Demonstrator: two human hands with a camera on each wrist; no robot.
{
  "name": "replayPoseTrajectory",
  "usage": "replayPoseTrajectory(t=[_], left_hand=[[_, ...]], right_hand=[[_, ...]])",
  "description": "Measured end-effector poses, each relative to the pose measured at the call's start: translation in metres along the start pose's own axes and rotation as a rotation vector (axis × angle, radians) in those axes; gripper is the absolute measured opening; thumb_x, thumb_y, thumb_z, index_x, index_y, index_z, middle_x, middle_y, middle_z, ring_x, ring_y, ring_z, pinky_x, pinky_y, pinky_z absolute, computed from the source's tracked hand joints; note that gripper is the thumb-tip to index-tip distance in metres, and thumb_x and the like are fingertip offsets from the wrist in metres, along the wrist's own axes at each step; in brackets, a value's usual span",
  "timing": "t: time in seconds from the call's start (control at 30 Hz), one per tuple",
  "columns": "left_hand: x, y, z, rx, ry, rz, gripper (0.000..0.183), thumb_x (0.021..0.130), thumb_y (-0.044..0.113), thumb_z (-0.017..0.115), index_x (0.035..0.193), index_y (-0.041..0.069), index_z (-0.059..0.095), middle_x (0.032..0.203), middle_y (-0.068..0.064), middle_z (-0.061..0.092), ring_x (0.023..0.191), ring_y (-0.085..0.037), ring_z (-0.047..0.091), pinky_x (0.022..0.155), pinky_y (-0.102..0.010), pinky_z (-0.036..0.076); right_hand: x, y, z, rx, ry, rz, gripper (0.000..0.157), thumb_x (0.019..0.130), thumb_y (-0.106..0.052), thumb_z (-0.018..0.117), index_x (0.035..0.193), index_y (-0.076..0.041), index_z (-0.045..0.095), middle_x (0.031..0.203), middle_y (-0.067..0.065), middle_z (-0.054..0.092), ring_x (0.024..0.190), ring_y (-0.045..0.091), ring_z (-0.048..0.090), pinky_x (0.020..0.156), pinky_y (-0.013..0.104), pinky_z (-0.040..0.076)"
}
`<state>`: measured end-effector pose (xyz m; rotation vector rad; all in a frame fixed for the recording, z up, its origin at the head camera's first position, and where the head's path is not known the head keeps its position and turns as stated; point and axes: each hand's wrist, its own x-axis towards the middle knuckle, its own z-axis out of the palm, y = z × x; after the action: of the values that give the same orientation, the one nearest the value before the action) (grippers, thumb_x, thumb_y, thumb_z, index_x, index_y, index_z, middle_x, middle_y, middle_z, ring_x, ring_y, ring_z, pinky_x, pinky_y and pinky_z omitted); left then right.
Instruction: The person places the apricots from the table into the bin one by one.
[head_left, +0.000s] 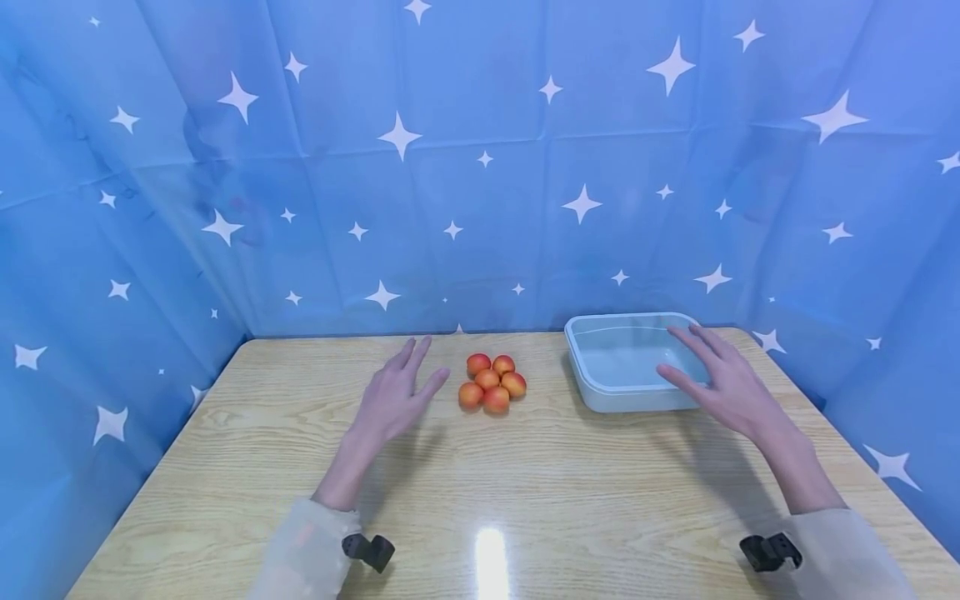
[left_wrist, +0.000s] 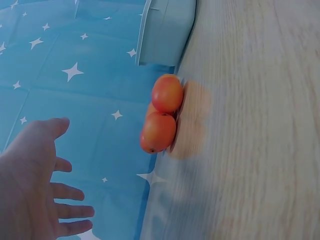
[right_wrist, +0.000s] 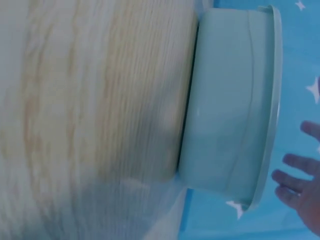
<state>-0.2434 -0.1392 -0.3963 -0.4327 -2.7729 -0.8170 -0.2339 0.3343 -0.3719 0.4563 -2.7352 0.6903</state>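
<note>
Several red-orange fruits (head_left: 487, 380), perhaps apricots or small peaches, sit in a tight cluster at the far middle of the table. My left hand (head_left: 396, 395) hovers just left of them, fingers spread and holding nothing. In the left wrist view the same hand (left_wrist: 37, 185) stays apart from the fruits (left_wrist: 167, 93), some of which hide behind others. A light blue plastic basin (head_left: 633, 400) stands at the far right. Above its right side my right hand (head_left: 723, 379) is held with fingers extended and nothing in it; the right wrist view shows its fingers (right_wrist: 295, 187) beyond the basin's rim (right_wrist: 274, 110).
The wooden table (head_left: 555, 492) reaches back to a blue curtain (head_left: 480, 208) with white stars, which also hangs along both sides. Dark wrist devices (head_left: 367, 550) sit at both cuffs. A bright light reflection lies on the near part of the table.
</note>
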Motion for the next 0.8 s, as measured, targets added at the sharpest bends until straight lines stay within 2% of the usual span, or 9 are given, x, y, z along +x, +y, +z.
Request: replayPoseTrajectory(t=[0.13,0.37,0.47,0.63,0.7,0.8], left_hand=[[0.001,0.000,0.005,-0.042,-0.019,-0.014,0.073,0.103,0.059,0.041,0.158,0.012,0.033,0.157,-0.023,0.035,0.141,-0.046,0.037,0.111,-0.064,0.033],[0.002,0.002,0.012,-0.106,-0.068,-0.039,0.072,0.104,0.059,0.041,0.159,0.013,0.032,0.157,-0.020,0.038,0.142,-0.042,0.037,0.111,-0.063,0.034],[0.002,0.003,0.014,-0.130,-0.078,-0.052,0.072,0.103,0.058,0.042,0.159,0.013,0.032,0.157,-0.018,0.038,0.142,-0.041,0.038,0.110,-0.063,0.035],[0.003,0.004,0.019,-0.165,-0.089,-0.062,0.071,0.103,0.056,0.045,0.158,0.013,0.033,0.157,-0.016,0.039,0.142,-0.039,0.039,0.111,-0.061,0.035],[0.004,0.004,0.021,-0.184,-0.092,-0.059,0.070,0.103,0.054,0.047,0.157,0.012,0.035,0.156,-0.016,0.039,0.141,-0.038,0.040,0.112,-0.059,0.035],[0.005,0.005,0.024,-0.214,-0.096,-0.057,0.068,0.103,0.052,0.049,0.156,0.010,0.037,0.154,-0.016,0.042,0.139,-0.036,0.043,0.112,-0.056,0.036]], right_hand=[[-0.002,0.001,0.000,0.024,-0.034,0.029,0.068,0.099,-0.040,0.063,0.157,-0.013,0.037,0.159,0.029,0.027,0.138,0.059,0.027,0.099,0.078,0.026],[-0.004,0.006,0.002,0.066,-0.067,0.004,0.065,0.100,-0.037,0.063,0.155,-0.012,0.041,0.156,0.028,0.033,0.138,0.057,0.030,0.098,0.077,0.030],[-0.005,0.009,0.004,0.084,-0.078,-0.002,0.062,0.100,-0.036,0.064,0.153,-0.012,0.043,0.155,0.026,0.036,0.134,0.056,0.039,0.097,0.074,0.035],[-0.007,0.014,0.006,0.106,-0.108,0.003,0.060,0.100,-0.035,0.064,0.152,-0.010,0.045,0.155,0.028,0.036,0.112,0.051,0.061,0.096,0.072,0.039],[-0.007,0.015,0.007,0.109,-0.113,0.002,0.059,0.100,-0.034,0.065,0.150,-0.009,0.047,0.154,0.029,0.036,0.108,0.050,0.064,0.097,0.072,0.038],[-0.006,0.018,0.008,0.110,-0.110,-0.011,0.056,0.099,-0.032,0.066,0.147,-0.007,0.050,0.151,0.029,0.041,0.114,0.052,0.060,0.096,0.072,0.038]])
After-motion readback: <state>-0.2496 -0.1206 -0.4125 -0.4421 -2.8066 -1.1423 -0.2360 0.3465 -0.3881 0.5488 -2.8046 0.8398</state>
